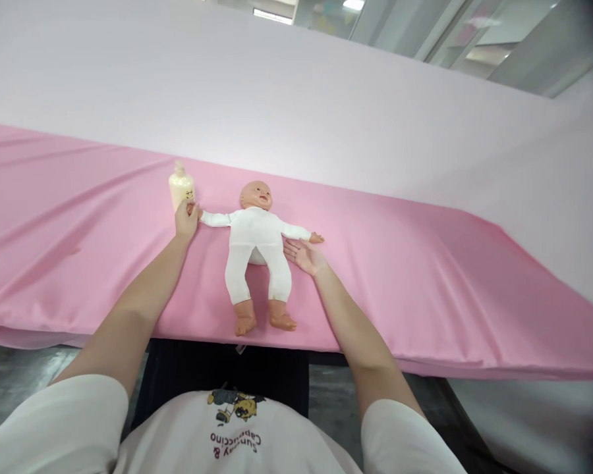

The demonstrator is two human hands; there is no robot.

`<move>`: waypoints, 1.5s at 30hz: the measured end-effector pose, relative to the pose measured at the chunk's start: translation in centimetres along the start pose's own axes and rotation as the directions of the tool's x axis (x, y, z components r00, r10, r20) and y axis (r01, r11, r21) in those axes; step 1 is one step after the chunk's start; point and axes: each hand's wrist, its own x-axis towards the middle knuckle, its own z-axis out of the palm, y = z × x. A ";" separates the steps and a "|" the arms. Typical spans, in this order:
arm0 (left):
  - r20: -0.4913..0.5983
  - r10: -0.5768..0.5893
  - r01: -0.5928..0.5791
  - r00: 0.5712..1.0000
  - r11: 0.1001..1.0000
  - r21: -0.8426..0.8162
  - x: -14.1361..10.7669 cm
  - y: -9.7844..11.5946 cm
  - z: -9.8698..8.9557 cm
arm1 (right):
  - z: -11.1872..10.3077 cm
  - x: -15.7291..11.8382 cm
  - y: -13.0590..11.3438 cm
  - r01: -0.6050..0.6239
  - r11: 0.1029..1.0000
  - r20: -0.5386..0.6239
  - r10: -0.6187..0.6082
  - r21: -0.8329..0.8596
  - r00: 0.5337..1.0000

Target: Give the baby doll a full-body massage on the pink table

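A baby doll (pixel 255 230) in a white long-sleeved suit lies face up, its head toward the wall and its bare feet toward me. Its arms are spread to the sides. My left hand (pixel 186 217) is closed around the doll's hand at the end of the arm on the left. Just behind my left fingers stands a cream pump bottle (pixel 180 183) with a small printed face, its lower part covered by them. On the other side, my right hand (pixel 302 255) is open, palm up, its fingertips beside the doll's torso and under the outstretched arm.
A pink cloth (pixel 400 283) covers the table, with folds on the left and right. Behind it rises a plain white wall or panel (pixel 296 118), with glass partitions above. The table's front edge runs close to my body.
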 end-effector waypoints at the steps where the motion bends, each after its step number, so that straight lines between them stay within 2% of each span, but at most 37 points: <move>1: 0.025 -0.013 0.012 1.000 0.999 0.031 -0.1 -0.2 -0.5 | 0.2 0.2 -0.2 -0.018 1.000 0.003 0.018 -0.002 1.000; 4: 0.087 -0.043 0.028 0.995 0.985 0.171 -0.5 -0.8 -2.6 | 0.8 1.0 -0.7 -0.036 0.999 0.003 0.036 -0.015 0.999; 7: 0.106 -0.096 0.057 0.990 0.946 0.320 -1.0 -0.6 -4.6 | 0.9 1.9 -0.8 0.007 1.000 -0.005 -0.007 0.030 1.000; 9: 0.096 -0.072 0.028 0.993 0.915 0.402 -1.5 0.2 -5.4 | 0.6 2.4 -0.6 0.075 0.992 0.000 -0.076 0.106 0.997; 11: 0.118 -0.004 -0.050 0.993 0.890 0.454 -2.1 1.7 -5.7 | 0.1 2.7 -0.3 0.153 0.971 -0.006 -0.155 0.184 0.988; 13: 0.221 0.039 -0.141 0.974 0.874 0.466 -2.9 3.6 -5.4 | -0.6 2.8 -0.1 0.221 0.946 -0.032 -0.219 0.237 0.975; 14: 0.333 0.034 -0.190 0.942 0.873 0.448 -3.4 4.5 -5.0 | -0.8 2.9 0.0 0.250 0.934 -0.044 -0.247 0.257 0.968; 16: 0.458 -0.025 -0.196 0.889 0.882 0.429 -4.7 6.2 -3.9 | -1.1 3.0 0.0 0.291 0.911 -0.055 -0.287 0.291 0.956; 20: 0.660 -0.156 -0.150 0.735 0.912 0.383 -8.0 8.2 -1.6 | -0.9 3.4 -0.3 0.313 0.892 -0.082 -0.304 0.326 0.949; 21: 0.691 -0.205 -0.077 0.693 0.932 0.354 -8.7 8.5 -1.2 | -0.9 3.5 -0.3 0.314 0.890 -0.087 -0.303 0.331 0.949; 23: 0.695 -0.330 0.113 0.639 0.934 0.339 -9.9 9.1 -0.7 | -0.8 3.7 -0.4 0.315 0.884 -0.088 -0.304 0.345 0.949; 25: 0.708 -0.439 0.325 0.554 0.896 0.301 -10.6 9.8 -0.6 | -0.8 3.7 -0.3 0.311 0.880 -0.088 -0.300 0.358 0.950; 28: 0.772 -0.472 0.589 0.427 0.792 0.159 -11.4 10.8 -0.8 | -0.7 3.7 -0.1 0.318 0.878 -0.095 -0.304 0.359 0.948; 30: 0.833 -0.426 0.711 0.354 0.701 0.056 -11.8 11.2 -1.1 | -0.6 3.7 0.1 0.325 0.884 -0.104 -0.308 0.337 0.946; 32: 0.898 -0.360 0.795 0.255 0.606 0.017 -12.5 11.3 -1.5 | -0.5 3.8 0.2 0.330 0.895 -0.108 -0.312 0.300 0.944; 33: 0.924 -0.334 0.827 0.184 0.560 0.038 -12.9 11.2 -1.7 | -0.4 3.9 0.3 0.335 0.900 -0.104 -0.318 0.279 0.942; 36: 0.966 -0.249 0.873 -0.072 0.454 0.182 -14.2 10.9 -2.4 | -0.2 4.1 0.5 0.355 0.908 -0.077 -0.346 0.223 0.935; 37: 0.970 -0.213 0.881 -0.120 0.427 0.203 -14.6 10.9 -2.6 | -0.1 4.2 0.6 0.365 0.908 -0.072 -0.358 0.206 0.931; 38: 0.974 -0.173 0.892 -0.148 0.402 0.207 -14.9 10.8 -2.7 | 0.0 4.2 0.7 0.379 0.906 -0.071 -0.373 0.187 0.925; 41: 0.981 -0.030 0.918 -0.193 0.347 0.191 -15.9 10.9 -2.8 | 0.2 4.4 1.0 0.436 0.896 -0.062 -0.432 0.085 0.900; 44: 0.947 0.148 0.917 -0.286 0.328 0.226 -16.9 11.2 -2.8 | 0.4 4.4 1.6 0.488 0.871 -0.018 -0.489 -0.048 0.872; 45: 0.936 0.191 0.920 -0.295 0.322 0.224 -17.2 11.2 -2.8 | 0.4 4.4 1.7 0.508 0.858 -0.004 -0.510 -0.078 0.860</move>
